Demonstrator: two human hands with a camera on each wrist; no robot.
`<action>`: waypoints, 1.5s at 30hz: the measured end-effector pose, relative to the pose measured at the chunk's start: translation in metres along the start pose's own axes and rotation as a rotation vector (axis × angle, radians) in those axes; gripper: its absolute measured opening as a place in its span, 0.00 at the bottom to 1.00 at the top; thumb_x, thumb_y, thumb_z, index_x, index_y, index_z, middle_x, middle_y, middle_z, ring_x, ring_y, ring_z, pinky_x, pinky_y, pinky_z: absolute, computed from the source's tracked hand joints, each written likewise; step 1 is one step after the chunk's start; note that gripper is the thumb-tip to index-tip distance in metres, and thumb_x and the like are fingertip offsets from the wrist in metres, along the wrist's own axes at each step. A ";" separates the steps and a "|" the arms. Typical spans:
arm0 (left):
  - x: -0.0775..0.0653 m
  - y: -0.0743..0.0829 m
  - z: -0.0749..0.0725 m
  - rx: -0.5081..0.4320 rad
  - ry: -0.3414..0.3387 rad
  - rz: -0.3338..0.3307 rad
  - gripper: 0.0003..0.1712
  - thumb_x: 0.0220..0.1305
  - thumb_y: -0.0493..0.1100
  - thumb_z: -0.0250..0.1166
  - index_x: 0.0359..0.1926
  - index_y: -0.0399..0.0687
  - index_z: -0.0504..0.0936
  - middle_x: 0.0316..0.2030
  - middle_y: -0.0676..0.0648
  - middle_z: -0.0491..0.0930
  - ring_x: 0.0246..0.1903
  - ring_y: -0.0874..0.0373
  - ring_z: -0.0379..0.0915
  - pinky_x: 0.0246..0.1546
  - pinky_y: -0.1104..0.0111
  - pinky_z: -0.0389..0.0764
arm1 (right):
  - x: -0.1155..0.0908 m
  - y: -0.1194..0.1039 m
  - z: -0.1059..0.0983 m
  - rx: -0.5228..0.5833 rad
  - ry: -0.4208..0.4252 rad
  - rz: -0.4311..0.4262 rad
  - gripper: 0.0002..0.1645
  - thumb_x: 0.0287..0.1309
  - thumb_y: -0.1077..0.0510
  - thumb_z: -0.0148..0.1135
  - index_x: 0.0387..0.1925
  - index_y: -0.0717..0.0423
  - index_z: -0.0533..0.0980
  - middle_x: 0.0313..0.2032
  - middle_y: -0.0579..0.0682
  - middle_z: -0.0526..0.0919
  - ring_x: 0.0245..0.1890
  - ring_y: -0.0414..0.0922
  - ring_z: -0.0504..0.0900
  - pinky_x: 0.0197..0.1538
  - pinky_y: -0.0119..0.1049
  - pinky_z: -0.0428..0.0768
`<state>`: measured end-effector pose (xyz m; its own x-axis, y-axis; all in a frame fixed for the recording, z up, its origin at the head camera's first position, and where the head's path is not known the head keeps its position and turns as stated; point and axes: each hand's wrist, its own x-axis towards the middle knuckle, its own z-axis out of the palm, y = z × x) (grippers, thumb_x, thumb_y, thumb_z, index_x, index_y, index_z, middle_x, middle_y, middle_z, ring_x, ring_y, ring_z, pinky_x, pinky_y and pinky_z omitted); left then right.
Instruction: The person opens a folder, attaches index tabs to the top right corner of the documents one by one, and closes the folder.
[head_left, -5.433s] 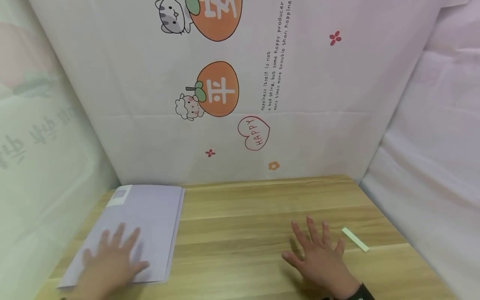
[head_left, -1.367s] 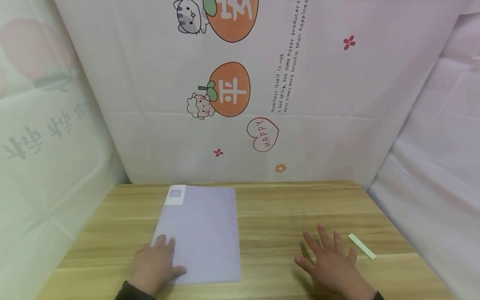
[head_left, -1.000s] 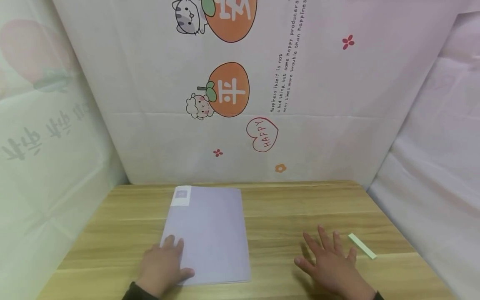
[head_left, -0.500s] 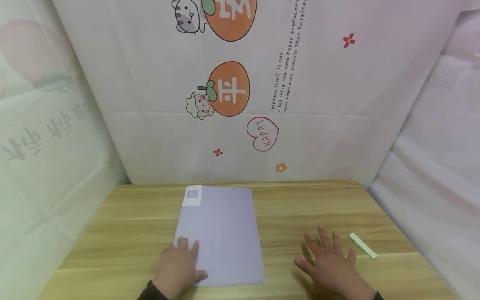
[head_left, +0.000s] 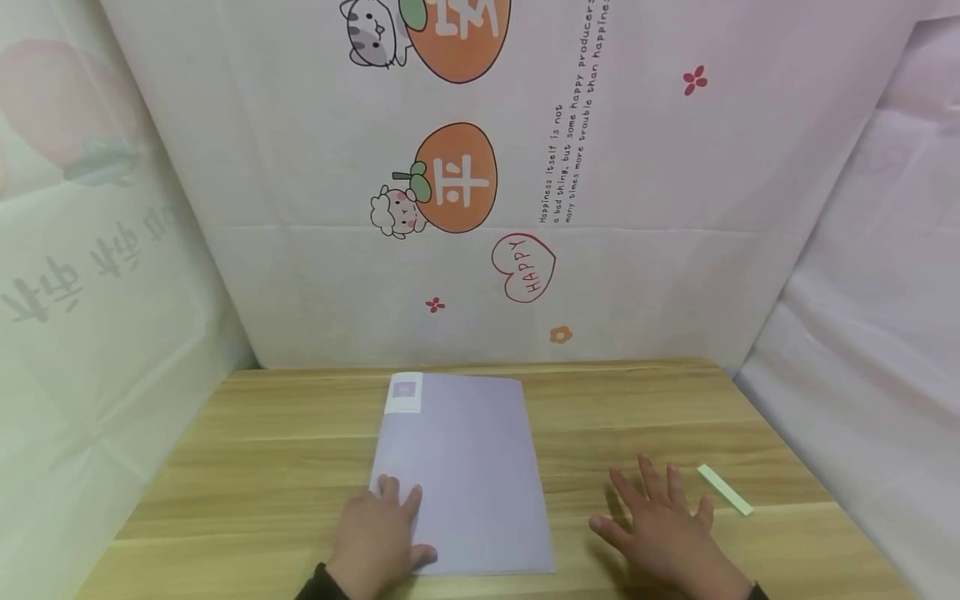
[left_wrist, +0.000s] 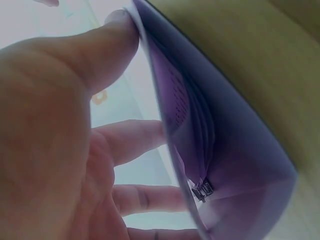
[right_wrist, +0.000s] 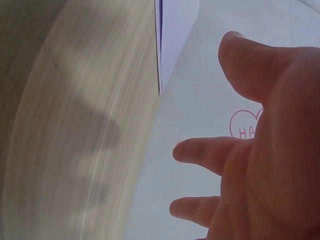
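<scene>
A pale purple folder with a white label at its far left corner lies flat on the wooden table. My left hand rests on its near left part, fingers spread and fingertips on the cover. From the left wrist view, I look into the folder's side: inner sheets and a small dark clip show between the covers, and the thumb touches the cover's edge. To the right, my right hand hovers low over the table with fingers spread, holding nothing. Just beyond its little finger lies a pale green strip.
White printed cloth hangs behind the wooden table, and more cloth closes in the right side. On the left stands another cloth wall. Bare wood lies on both sides of the folder.
The folder has slid rightwards from the table's left side toward the middle, my left hand moving along with it on the cover. The right hand and the green strip have stayed nearly in place.
</scene>
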<state>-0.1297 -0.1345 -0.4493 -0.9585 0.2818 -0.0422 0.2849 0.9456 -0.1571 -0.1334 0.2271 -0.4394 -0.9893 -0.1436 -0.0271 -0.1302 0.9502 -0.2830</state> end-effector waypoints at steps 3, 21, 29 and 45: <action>0.000 0.003 -0.001 -0.013 0.004 0.003 0.50 0.50 0.78 0.62 0.63 0.48 0.79 0.55 0.29 0.73 0.40 0.35 0.77 0.38 0.48 0.79 | 0.000 0.000 0.000 -0.002 -0.004 0.004 0.52 0.59 0.23 0.52 0.71 0.54 0.66 0.73 0.71 0.48 0.68 0.78 0.38 0.52 0.84 0.35; -0.010 -0.014 0.000 -0.271 0.122 0.039 0.48 0.54 0.73 0.66 0.65 0.44 0.76 0.50 0.31 0.74 0.40 0.39 0.76 0.38 0.47 0.77 | 0.000 -0.002 -0.002 -0.023 -0.004 0.014 0.51 0.60 0.23 0.51 0.71 0.53 0.66 0.73 0.71 0.47 0.68 0.79 0.38 0.52 0.84 0.35; -0.019 -0.021 -0.001 -0.297 0.189 0.202 0.49 0.51 0.69 0.71 0.67 0.44 0.74 0.63 0.31 0.68 0.59 0.32 0.67 0.53 0.39 0.70 | -0.001 -0.001 -0.004 -0.017 -0.004 0.017 0.51 0.60 0.23 0.52 0.71 0.54 0.67 0.73 0.72 0.48 0.68 0.80 0.38 0.52 0.84 0.33; -0.016 -0.007 0.003 -0.193 0.190 0.390 0.15 0.51 0.55 0.75 0.32 0.54 0.82 0.26 0.56 0.72 0.28 0.59 0.71 0.24 0.65 0.74 | -0.002 -0.003 0.002 -0.057 0.023 -0.012 0.51 0.59 0.22 0.51 0.69 0.53 0.69 0.72 0.71 0.53 0.68 0.79 0.44 0.51 0.85 0.40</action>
<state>-0.1163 -0.1463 -0.4501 -0.7672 0.6297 0.1223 0.6363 0.7711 0.0213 -0.1312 0.2239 -0.4401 -0.9887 -0.1496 -0.0017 -0.1453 0.9627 -0.2282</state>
